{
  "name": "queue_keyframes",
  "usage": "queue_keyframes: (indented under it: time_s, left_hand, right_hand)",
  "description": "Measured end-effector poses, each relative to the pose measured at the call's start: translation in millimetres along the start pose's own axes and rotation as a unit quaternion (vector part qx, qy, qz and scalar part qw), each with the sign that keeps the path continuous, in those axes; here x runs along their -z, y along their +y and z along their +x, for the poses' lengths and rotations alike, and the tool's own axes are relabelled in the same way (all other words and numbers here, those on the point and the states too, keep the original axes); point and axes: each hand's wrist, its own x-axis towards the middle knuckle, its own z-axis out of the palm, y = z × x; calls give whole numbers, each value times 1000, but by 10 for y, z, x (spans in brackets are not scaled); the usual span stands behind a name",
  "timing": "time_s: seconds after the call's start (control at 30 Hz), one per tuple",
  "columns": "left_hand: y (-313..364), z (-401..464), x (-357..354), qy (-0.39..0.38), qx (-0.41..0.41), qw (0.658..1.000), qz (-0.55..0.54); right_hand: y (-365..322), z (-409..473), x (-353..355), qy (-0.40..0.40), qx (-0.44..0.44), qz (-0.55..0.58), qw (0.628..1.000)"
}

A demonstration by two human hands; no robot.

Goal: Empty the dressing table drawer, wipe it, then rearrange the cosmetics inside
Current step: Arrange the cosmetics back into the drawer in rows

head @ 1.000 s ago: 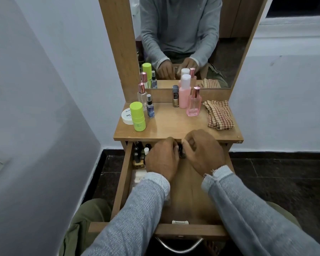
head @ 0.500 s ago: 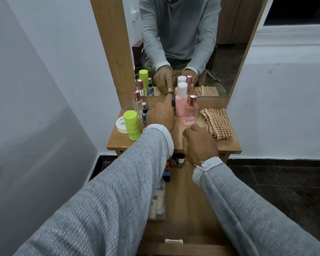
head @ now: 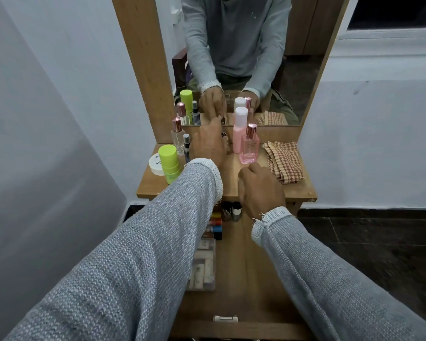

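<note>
Since a second ago the left hand [head: 208, 143] has left the drawer [head: 234, 279] and reached to the worktop's [head: 231, 178] back edge, fingers curled round a small dark item beside the pink bottle [head: 239, 130]. Right hand [head: 261, 190] hovers fisted over the worktop; its contents cannot be told. Wooden drawer stands open below, with a flat palette [head: 203, 264] and small bottles [head: 231, 210].
</note>
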Motion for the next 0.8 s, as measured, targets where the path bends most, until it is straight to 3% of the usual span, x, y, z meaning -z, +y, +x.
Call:
queue_keyframes:
  time_s: [0.27,0.4,0.63,0.8]
  left_hand:
    - [6,-143,36,55,41,989,-134]
    - [26,-466,169,50,9,973,-226]
    - [-107,-1171,358,-4,-16,934,-356]
    - [-299,-1517,251,-60,-16,923,-380]
  right_hand:
    - [12,-1,-9,-5,0,-1,1000]
    - [49,-15,29,-22,-3,25,999]
    - [92,-215,184,-63,-16,173,983]
    - [31,-649,279,-94,82,230,965]
